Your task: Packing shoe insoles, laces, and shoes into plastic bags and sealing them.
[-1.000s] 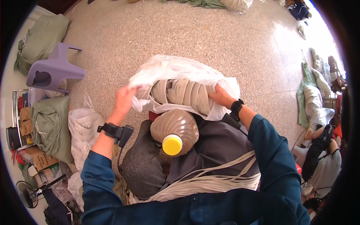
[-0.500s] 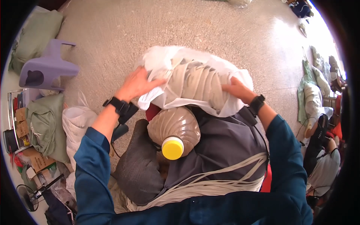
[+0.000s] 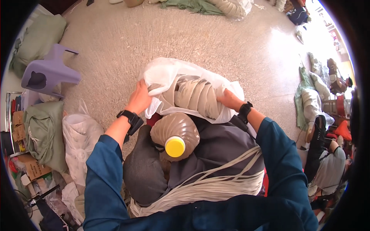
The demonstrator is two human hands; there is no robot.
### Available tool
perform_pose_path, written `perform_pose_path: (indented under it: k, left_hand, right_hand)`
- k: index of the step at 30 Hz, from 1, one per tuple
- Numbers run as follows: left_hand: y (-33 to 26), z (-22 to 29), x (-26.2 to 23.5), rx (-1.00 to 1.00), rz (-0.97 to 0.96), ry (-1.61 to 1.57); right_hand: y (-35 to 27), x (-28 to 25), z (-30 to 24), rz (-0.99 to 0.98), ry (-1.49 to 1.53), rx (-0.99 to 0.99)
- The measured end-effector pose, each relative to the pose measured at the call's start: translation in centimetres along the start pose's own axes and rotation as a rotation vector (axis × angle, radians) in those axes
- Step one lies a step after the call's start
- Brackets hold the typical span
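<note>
In front of my knees lies a white plastic bag, its mouth spread toward me. Inside it sit beige bundles of flat strips, folded in overlapping layers. My left hand grips the bag's left edge, its fingertips partly behind the plastic. On the other side, my right hand is closed on the bag's right edge, thumb and fingers against the bundle. A large clear bottle with brownish contents and a yellow cap stands between my legs, just nearer than the bag. Loose beige strips lie across my lap.
A purple plastic stool lies on the left, near green sacks and a white bag. Cardboard boxes are at lower left. On the right are more bundles and a seated person's legs. A green sack lies far ahead.
Both hands have come lower and closer together, still at the bag's edges. The left fingers, spread over the bundle before, now wrap the bag's rim. The view has tilted up, showing more of the far floor.
</note>
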State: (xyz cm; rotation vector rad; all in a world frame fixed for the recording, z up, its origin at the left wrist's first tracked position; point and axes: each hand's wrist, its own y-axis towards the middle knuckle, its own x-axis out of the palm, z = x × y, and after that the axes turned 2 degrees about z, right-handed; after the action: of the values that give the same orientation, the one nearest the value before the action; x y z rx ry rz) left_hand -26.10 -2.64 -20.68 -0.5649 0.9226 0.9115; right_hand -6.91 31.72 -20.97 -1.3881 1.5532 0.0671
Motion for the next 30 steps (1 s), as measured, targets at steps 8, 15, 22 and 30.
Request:
perform_pose_path:
  k: [8,15,22,30]
  left_hand:
    - [-6.7,3.9,-8.6,-0.202,-0.126,-0.642]
    - [-4.8,13.7,-25.2,-0.191,0.071,-1.03]
    - [-16.7,22.1,-42.9,0.364,0.172,-1.095]
    - [-28.4,28.2,-51.4,0.512,0.32,-0.985]
  right_hand:
    - [-13.0,-2.8,-1.8,0.019,0.78,-0.233]
    - [-24.3,-14.1,-8.3,0.325,0.964,-0.522]
    - [-40.8,-24.6,-14.5,0.547,0.674,-1.145]
    - [-56.8,-23.4,-19.6,0.874,0.591,-1.262]
